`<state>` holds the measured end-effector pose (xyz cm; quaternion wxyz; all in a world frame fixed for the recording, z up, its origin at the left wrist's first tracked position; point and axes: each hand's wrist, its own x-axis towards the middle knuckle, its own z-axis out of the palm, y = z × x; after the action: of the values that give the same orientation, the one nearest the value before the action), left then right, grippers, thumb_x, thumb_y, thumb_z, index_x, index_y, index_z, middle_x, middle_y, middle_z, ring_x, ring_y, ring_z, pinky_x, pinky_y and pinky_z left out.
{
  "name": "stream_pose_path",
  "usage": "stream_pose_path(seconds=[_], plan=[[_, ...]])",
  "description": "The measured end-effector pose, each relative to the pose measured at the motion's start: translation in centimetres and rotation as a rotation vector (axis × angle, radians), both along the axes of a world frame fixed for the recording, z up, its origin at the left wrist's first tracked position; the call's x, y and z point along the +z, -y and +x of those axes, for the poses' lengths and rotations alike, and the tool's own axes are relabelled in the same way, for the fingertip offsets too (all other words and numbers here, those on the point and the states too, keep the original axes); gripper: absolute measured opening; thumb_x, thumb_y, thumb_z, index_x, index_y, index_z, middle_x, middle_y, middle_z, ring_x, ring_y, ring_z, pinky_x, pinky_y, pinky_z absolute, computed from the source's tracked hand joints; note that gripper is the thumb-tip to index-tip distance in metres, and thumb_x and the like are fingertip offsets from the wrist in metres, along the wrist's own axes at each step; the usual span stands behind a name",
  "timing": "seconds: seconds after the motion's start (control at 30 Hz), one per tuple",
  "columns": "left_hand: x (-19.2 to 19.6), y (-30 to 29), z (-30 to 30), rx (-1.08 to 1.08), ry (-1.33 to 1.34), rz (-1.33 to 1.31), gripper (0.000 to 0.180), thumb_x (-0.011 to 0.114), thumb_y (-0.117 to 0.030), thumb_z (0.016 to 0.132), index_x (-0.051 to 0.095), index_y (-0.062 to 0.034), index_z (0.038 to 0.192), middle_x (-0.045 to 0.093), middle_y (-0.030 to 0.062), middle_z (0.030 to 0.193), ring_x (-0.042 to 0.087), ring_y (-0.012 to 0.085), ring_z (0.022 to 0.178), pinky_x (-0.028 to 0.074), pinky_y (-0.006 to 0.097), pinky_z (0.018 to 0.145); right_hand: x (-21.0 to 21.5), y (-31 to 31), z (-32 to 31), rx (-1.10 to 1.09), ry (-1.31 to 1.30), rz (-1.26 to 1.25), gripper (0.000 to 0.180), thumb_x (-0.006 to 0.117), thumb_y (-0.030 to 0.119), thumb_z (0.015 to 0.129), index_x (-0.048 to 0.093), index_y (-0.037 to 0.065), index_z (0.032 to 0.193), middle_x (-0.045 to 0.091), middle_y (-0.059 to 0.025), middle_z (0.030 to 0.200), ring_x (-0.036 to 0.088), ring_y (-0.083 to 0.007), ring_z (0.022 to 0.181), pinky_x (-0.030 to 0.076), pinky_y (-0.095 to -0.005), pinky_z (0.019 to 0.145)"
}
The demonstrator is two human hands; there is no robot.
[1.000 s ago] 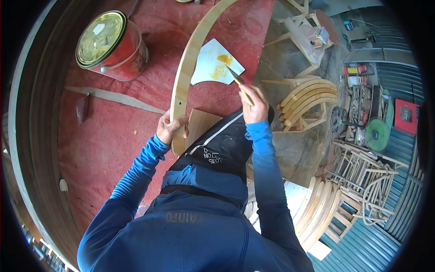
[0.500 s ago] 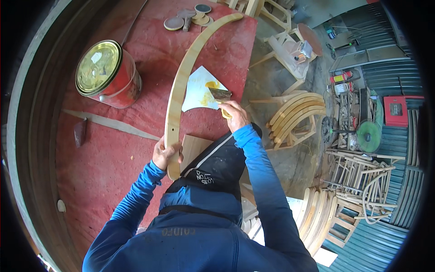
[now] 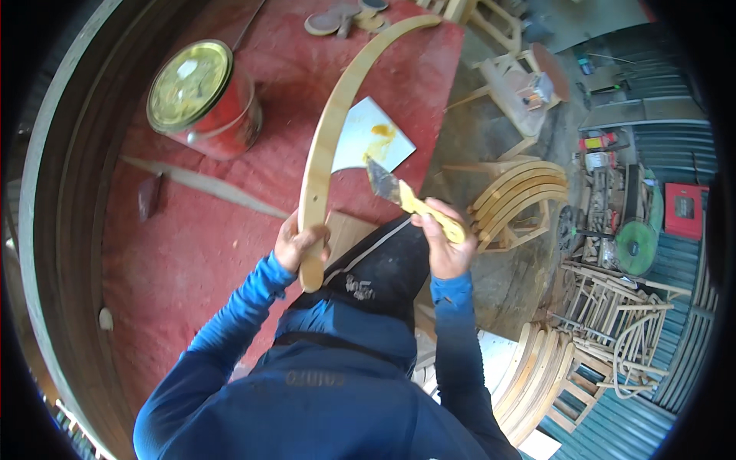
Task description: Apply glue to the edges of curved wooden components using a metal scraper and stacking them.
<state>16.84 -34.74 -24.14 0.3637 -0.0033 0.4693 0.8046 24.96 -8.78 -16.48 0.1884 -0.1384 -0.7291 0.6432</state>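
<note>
My left hand grips the near end of a long curved wooden piece, which arcs away toward the far edge of the red-covered surface. A small dark hole shows in the wood above my fingers. In my right hand is a putty knife, held by its yellowish handle, its dark blade pointing up and left. The blade is off a white sheet smeared with yellow-brown paste, close to its near edge. That sheet lies just right of the curved piece, which hides part of it.
A red can with a smeared lid stands at left on the red cover. Sanding discs lie at the far edge. Curved wooden parts are stacked at right, near a green fan and wooden frames.
My right hand has drawn the putty knife off the white sheet, toward me and to the right, turning the blade up-left. My left hand keeps its hold on the curved piece. The view has shifted.
</note>
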Motion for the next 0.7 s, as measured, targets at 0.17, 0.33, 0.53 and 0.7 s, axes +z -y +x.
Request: stream_pose_path(seconds=[0.17,0.33,0.53,0.7], plan=[[2.2,-0.5,-0.5,-0.043,-0.01,-0.036,0.037,0.064,-0.019,0.091,0.049,0.0008,0.117,0.06,0.0108,0.088,0.063,0.0205,0.063,0.051,0.032,0.058,4.7,3.2,2.6,0.165,-0.145,0.521,0.024,0.073,-0.008,0.083,0.072,-0.001,0.106,0.069,-0.0167,0.111,0.071,-0.0265,0.093,0.058,-0.0335,0.081],[2.8,-1.3,0.4,-0.044,-0.043,-0.024,0.038,0.062,-0.018,0.092,0.049,0.0007,0.123,0.059,0.0098,0.091,0.062,0.0191,0.063,0.051,0.03,0.059,3.1,4.9,3.6,0.306,-0.246,0.714,0.033,0.075,-0.003,0.075,0.073,0.003,0.107,0.067,-0.0176,0.116,0.068,-0.0324,0.098,0.058,-0.0379,0.083],[2.8,-2.0,1.1,-0.02,-0.036,0.035,0.036,0.06,-0.013,0.09,0.048,0.0006,0.121,0.061,0.0086,0.088,0.064,0.0178,0.063,0.053,0.03,0.059,1.7,5.7,3.5,0.281,-0.274,0.761,0.036,0.072,0.001,0.075,0.073,0.006,0.111,0.064,-0.0182,0.122,0.067,-0.0336,0.101,0.058,-0.0387,0.084],[3.2,-2.1,1.0,-0.053,-0.051,0.066,0.041,0.061,-0.021,0.092,0.049,0.0005,0.125,0.062,0.009,0.092,0.063,0.017,0.065,0.052,0.029,0.06,0.9,5.6,4.3,0.372,-0.244,0.819,0.036,0.07,0.002,0.078,0.072,0.007,0.114,0.062,-0.0175,0.127,0.067,-0.034,0.102,0.059,-0.0391,0.084]])
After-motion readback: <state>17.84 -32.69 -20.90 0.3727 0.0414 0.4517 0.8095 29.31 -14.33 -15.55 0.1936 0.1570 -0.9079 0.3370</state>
